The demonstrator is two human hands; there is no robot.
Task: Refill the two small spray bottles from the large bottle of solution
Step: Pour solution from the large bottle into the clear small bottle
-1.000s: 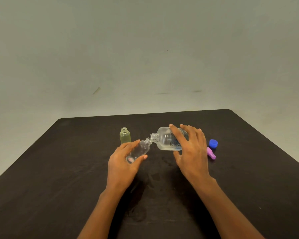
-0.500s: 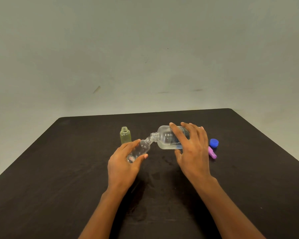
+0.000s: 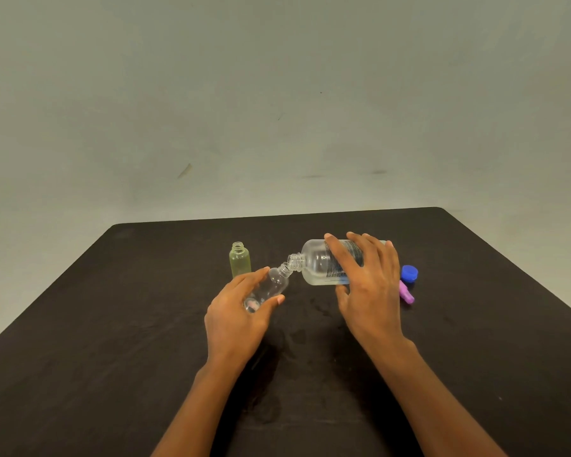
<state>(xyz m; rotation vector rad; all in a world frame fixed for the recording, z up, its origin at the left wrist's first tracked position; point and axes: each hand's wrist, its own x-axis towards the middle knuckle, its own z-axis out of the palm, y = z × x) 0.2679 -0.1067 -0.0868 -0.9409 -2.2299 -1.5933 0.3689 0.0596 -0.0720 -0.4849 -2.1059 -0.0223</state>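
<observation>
My right hand (image 3: 366, 285) grips the large clear bottle (image 3: 317, 263), which lies tipped nearly on its side with its open neck pointing left. Its mouth meets the mouth of a small clear spray bottle (image 3: 271, 286), which my left hand (image 3: 238, 311) holds tilted toward it between thumb and fingers. A second small bottle, yellow-green (image 3: 239, 260) and uncapped, stands upright on the black table (image 3: 112, 324) just behind my left hand.
A blue cap (image 3: 409, 273) and a purple spray top (image 3: 406, 293) lie on the table right of my right hand. Wet smears mark the cloth between my hands. A pale wall rises behind the table's far edge.
The large bottle has tipped slightly further, staying mouth to mouth with the small clear bottle. Both hands hold almost the same places.
</observation>
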